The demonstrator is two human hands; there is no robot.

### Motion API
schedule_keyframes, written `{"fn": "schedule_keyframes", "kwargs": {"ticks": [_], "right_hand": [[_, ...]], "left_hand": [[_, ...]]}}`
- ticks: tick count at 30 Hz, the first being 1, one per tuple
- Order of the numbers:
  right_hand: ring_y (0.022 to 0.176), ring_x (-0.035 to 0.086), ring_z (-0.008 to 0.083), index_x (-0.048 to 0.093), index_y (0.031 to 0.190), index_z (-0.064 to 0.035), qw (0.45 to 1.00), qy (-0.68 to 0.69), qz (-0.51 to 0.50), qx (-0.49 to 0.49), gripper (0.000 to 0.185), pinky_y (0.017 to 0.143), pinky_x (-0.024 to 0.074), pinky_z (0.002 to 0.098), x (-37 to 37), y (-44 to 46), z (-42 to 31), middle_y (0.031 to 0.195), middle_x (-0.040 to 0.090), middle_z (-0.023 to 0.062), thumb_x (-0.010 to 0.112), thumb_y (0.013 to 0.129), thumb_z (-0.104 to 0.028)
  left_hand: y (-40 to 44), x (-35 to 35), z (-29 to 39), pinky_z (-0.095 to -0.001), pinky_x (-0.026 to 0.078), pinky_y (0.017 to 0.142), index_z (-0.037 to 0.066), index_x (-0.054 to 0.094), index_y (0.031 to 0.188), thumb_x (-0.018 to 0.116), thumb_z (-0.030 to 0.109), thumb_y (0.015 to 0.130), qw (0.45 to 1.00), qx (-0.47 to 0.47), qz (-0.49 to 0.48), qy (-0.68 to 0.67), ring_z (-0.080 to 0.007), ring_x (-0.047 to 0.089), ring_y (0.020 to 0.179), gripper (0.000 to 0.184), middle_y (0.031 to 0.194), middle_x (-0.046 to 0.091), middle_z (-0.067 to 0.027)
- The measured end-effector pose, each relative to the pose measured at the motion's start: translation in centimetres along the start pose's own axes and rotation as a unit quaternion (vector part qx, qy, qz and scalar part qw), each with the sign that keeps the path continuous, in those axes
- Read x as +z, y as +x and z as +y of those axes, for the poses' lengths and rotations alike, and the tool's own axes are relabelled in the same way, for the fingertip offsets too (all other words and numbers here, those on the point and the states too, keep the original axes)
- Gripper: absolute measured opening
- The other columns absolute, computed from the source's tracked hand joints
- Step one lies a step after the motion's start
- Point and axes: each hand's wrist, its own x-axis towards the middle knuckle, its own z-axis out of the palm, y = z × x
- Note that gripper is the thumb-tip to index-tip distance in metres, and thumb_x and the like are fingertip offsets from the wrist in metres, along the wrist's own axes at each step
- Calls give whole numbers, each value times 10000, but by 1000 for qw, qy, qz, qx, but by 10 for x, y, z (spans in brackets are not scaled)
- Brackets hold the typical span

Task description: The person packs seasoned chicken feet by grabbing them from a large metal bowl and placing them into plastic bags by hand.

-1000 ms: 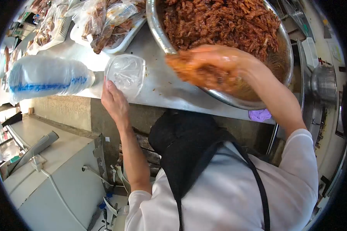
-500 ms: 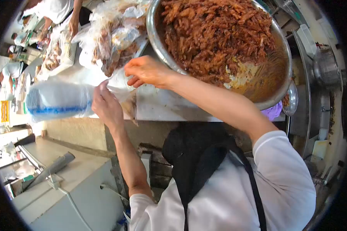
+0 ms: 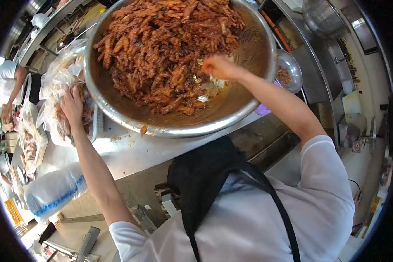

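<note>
A large metal bowl point(image 3: 266, 72) holds a heap of reddish-brown sauced pieces point(image 3: 161, 52) that look like chicken feet. My right hand point(image 3: 220, 67) is over the bowl's right part, by the heap's edge; its fingers are curled together, and what they may hold is too blurred to tell. Left of the bowl, my left hand point(image 3: 72, 105) rests with spread fingers on the filled clear plastic bags point(image 3: 56, 87), which lie in a white tray point(image 3: 99, 124). A clear plastic roll with blue marks point(image 3: 54, 192) lies at the table's left front.
The metal table point(image 3: 133, 153) runs along my front. Beyond the bowl's right side are a smaller metal bowl point(image 3: 292, 72), a purple cloth point(image 3: 263, 109) and a metal pot point(image 3: 323, 19). Another white basket point(image 3: 36, 139) and a person in white point(image 3: 5, 83) are at the left.
My right hand has moved from beside my left hand to over the large bowl. My left hand has left the thin clear plastic and moved onto the filled bags. The view has shifted.
</note>
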Motion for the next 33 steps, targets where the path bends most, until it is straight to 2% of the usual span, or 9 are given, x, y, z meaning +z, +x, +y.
{"fn": "schedule_keyframes", "kwargs": {"ticks": [5, 8, 11, 14, 16, 20, 24, 29, 33], "right_hand": [[1028, 598, 300, 626, 1109, -86, 983, -45, -135, -113, 292, 920, 467, 411, 36, 12, -21, 1109, 638, 129, 619, 822, -140], [1023, 595, 296, 617, 1061, -65, 980, -83, -178, -16, 271, 847, 473, 443, 81, 6, -18, 1093, 632, 163, 639, 794, -100], [1107, 546, 302, 577, 1189, -109, 899, -166, -403, -47, 431, 859, 467, 461, 36, 3, -8, 1219, 567, 148, 658, 767, -148], [1110, 542, 291, 568, 1216, -114, 883, -111, -452, 68, 468, 830, 486, 449, 3, 6, 13, 1238, 558, 137, 659, 760, -166], [1085, 553, 284, 572, 1196, -95, 896, -94, -413, 136, 445, 796, 501, 441, -7, 19, 21, 1203, 573, 138, 656, 766, -171], [1005, 587, 300, 560, 1168, -32, 955, -154, -187, 173, 409, 758, 517, 427, 2, 42, 22, 1117, 598, 172, 636, 796, -185], [878, 628, 314, 533, 1156, 22, 959, -284, 10, -3, 410, 720, 527, 413, 58, 52, 33, 1002, 623, 216, 613, 831, -215], [978, 612, 327, 637, 949, 45, 968, -157, -156, 121, 286, 810, 515, 401, 20, 56, 45, 981, 643, 194, 622, 802, -200], [965, 618, 332, 594, 1067, -16, 961, -260, -52, 79, 294, 809, 530, 409, -15, 27, 26, 1099, 620, 157, 624, 814, -163]], "left_hand": [[-12, -23, 36, -369, 339, 1013, 15, 359, 1388, 471, 328, 949, 972, -19, 29, -233, -334, 487, 1204, 550, 1287, 504, -250], [-29, -64, 27, -341, 375, 978, 28, 384, 1369, 524, 249, 920, 971, -65, 40, -225, -293, 528, 1155, 519, 1208, 577, -215], [-88, -152, -28, -339, 440, 906, 4, 557, 1204, 536, 138, 878, 942, 10, 267, -203, -246, 608, 991, 353, 1131, 630, -166], [-150, -250, -64, -405, 511, 826, -1, 580, 1174, 643, 376, 827, 827, -186, 449, 282, -264, 643, 914, 516, 1066, 654, -178], [-176, -264, -116, -403, 505, 857, 26, 616, 1143, 640, 433, 835, 800, -219, 415, 374, -265, 645, 924, 511, 1009, 668, -184], [-200, -258, -119, -330, 526, 822, 74, 624, 1177, 611, 518, 839, 912, -245, 323, 64, -231, 655, 915, 558, 992, 683, -148], [-207, -299, -212, -271, 526, 721, 88, 698, 1051, 548, 511, 885, 868, -324, 236, 292, -176, 671, 846, 479, 937, 708, -77], [-184, -343, -155, -300, 497, 763, 58, 632, 1116, 558, 427, 891, 913, -162, 314, 202, -186, 638, 889, 439, 958, 665, -89], [-196, -419, -163, -372, 379, 1000, 89, 424, 1344, 588, 298, 865, 800, -160, 431, 386, -305, 478, 1186, 548, 1305, 472, -154]]}}
